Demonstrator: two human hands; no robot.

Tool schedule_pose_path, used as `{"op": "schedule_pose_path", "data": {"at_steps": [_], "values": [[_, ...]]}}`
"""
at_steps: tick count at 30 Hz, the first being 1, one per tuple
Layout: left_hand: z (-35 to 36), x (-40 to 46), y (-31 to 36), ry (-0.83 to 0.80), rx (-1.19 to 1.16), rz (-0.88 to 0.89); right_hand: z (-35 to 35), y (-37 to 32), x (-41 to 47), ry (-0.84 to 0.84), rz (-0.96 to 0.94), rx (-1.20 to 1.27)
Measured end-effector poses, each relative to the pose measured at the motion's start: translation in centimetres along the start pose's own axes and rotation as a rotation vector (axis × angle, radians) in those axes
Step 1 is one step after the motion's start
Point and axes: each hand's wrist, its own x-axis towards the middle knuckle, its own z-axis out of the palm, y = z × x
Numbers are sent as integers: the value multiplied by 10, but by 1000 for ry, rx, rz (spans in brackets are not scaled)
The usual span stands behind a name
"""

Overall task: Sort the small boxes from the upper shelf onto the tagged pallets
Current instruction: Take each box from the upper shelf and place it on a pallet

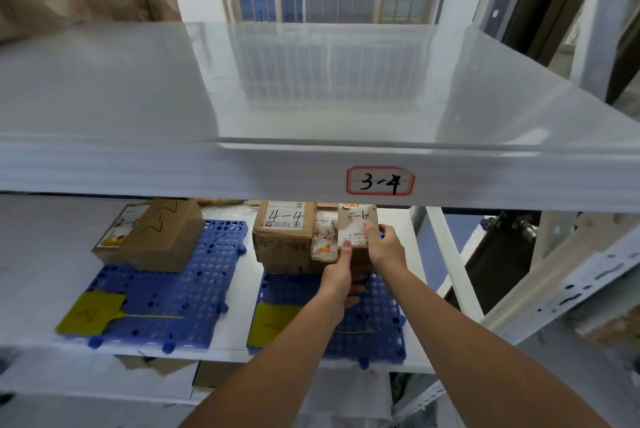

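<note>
Clearly we hold the box between both hands — left hand and right hand curled round its sides; light, stiff cardboard, we judge.

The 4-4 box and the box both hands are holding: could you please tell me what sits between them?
In the head view, a narrow box marked 4-2 stands between the 4-4 box and the held box.

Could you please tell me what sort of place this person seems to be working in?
Probably a small parcel storeroom: metal shelving with a handwritten label "3-4", blue pallets with yellow tags, and numbered cardboard boxes.
</note>
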Motion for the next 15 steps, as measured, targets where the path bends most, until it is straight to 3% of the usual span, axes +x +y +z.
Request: {"op": "schedule_pose_path", "data": {"at_steps": [8,15], "values": [[7,13,0,31,91,-25,4,7,12,12,-21,-155],[10,16,-3,39,144,-34,2,11,10,-55,-14,-105]]}}
